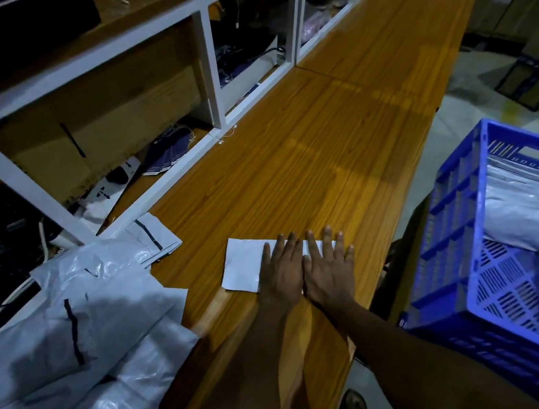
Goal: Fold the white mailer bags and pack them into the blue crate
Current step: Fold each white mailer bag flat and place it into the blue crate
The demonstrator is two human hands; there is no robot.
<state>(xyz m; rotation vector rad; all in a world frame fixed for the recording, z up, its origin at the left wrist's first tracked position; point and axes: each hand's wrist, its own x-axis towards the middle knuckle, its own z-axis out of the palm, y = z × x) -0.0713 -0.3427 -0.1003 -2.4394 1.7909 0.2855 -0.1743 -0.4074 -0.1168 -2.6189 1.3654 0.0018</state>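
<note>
White folded mailer bag | likely thin, slick, springy | left hand, right hand pressing flat, fingers straight | pinch at fold

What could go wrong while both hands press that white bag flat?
The folded white plastic mailer bag lies near the front edge of the orange wooden table; it might spring open or slip off once the left hand and right hand lift. The loose pile of white mailer bags overhangs that edge and could slide off.
</note>
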